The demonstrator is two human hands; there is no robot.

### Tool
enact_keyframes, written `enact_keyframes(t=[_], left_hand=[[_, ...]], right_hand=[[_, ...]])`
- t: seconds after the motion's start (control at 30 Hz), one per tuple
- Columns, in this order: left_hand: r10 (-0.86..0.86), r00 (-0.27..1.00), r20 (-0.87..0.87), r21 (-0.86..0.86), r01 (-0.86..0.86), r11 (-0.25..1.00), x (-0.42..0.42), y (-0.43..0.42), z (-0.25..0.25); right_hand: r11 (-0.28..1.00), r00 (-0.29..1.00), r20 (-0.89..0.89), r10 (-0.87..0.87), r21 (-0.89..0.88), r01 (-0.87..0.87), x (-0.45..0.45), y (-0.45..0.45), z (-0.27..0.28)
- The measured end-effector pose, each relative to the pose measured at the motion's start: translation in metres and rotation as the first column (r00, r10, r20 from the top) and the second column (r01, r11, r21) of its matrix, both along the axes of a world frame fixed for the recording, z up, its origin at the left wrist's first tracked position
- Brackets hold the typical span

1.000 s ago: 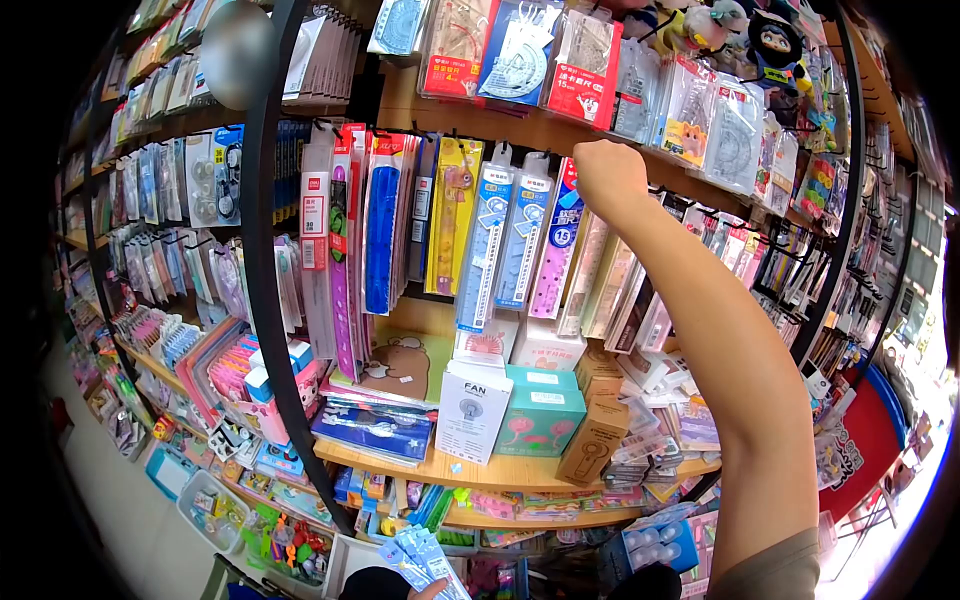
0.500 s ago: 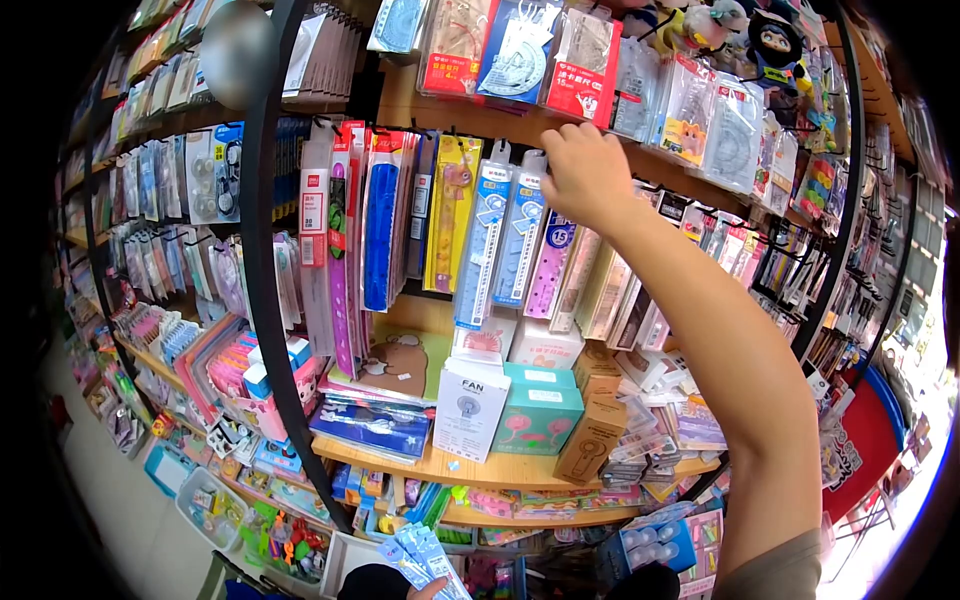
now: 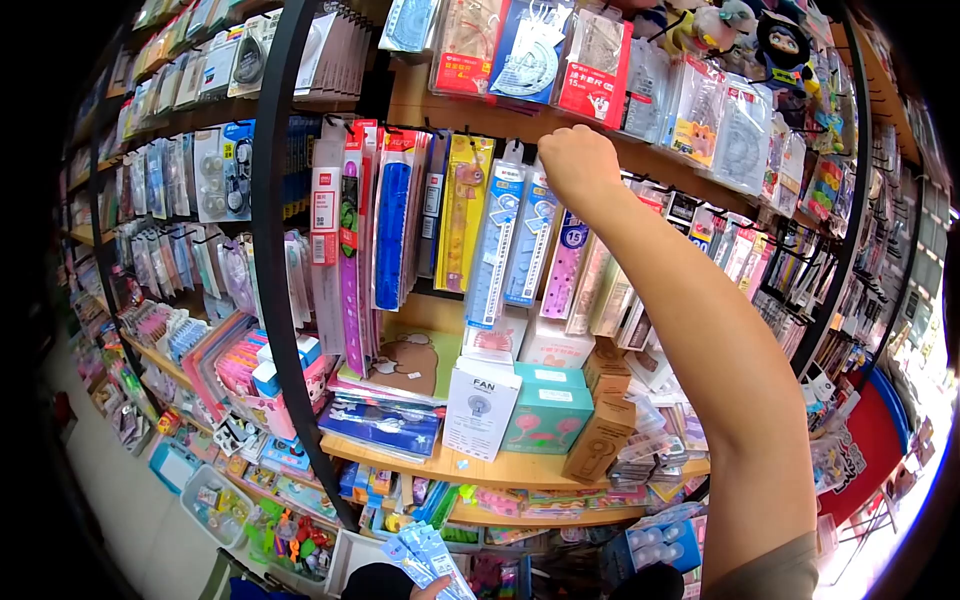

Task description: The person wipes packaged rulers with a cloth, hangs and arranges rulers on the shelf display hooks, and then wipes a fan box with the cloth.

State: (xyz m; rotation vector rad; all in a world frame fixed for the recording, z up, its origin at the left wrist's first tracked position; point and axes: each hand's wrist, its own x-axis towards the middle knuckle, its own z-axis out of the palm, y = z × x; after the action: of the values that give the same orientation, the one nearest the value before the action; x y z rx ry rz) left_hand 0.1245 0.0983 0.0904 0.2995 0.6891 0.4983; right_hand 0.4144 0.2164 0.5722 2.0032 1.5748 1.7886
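My right hand [image 3: 582, 172] is raised to the row of hanging rulers, its fingers curled closed with the back of the hand toward me. It covers the top of a blue-and-white ruler pack [image 3: 530, 245]; what the fingers grip is hidden. A matching ruler pack [image 3: 495, 245] hangs just left of it, and a pink ruler [image 3: 565, 265] labelled 15 hangs to the right. At the bottom edge, my left hand [image 3: 432, 588] shows only in part, with its thumb on several light-blue printed packets [image 3: 428, 558].
Geometry sets [image 3: 527, 55] hang above my right hand. Below stand a white fan box [image 3: 480, 408], a green box [image 3: 547, 415] and brown boxes [image 3: 603, 430] on a wooden shelf [image 3: 400, 458]. A black upright post [image 3: 275, 230] stands left; plastic bins [image 3: 215, 508] sit low.
My right hand has shifted slightly onto the top of the second blue ruler pack, its fingers now more curled. The view has moved a little; my left hand still holds the packets.
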Motion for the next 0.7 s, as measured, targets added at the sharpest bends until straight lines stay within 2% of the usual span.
enact_keyframes(t=[0.37,0.7], left_hand=[[-0.001,1.000,0.016,-0.005,0.001,1.000,-0.002,0.001,0.001],[-0.004,1.000,0.014,0.003,0.004,1.000,-0.004,0.001,0.004]], right_hand=[[1.000,0.999,-0.027,-0.019,0.004,0.019,-0.001,-0.001,0.003],[0.997,0.999,-0.046,0.018,0.078,-0.014,0.009,-0.004,0.000]])
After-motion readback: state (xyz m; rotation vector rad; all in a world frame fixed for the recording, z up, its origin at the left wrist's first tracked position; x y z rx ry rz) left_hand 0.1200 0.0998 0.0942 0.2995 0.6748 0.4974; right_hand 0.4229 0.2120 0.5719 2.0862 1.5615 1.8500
